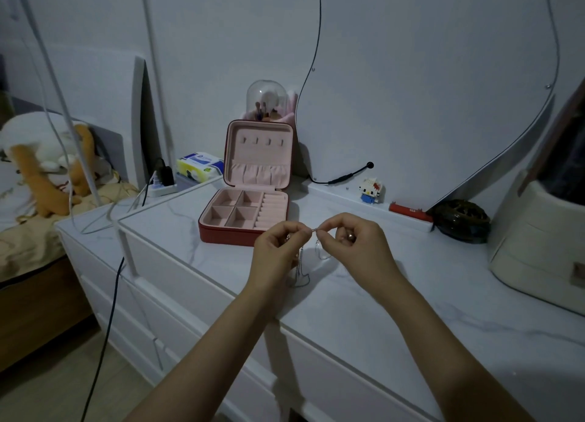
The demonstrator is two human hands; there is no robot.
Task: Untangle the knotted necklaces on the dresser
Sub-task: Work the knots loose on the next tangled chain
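At the centre of the frame I see the necklaces [305,263], thin pale chains, strung between two raised hands and hanging down from them in a loose, tangled loop toward the dresser [364,298] top. The left hand [278,242] sits just left of centre, fingers curled in, thumb and forefinger pinching the chain at its upper end. The right hand [351,241] faces it from just right of centre, also pinching the same short stretch of chain between thumb and forefinger, the other fingers folded; the fingertips of both hands are nearly touching. I cannot tell how many chains are knotted together. Behind the hands, above centre, an open jewellery box [245,212] with pink lining rests on the white marbled surface, its lid standing upright. To the right, near the wall, stands a small block figure [371,190].
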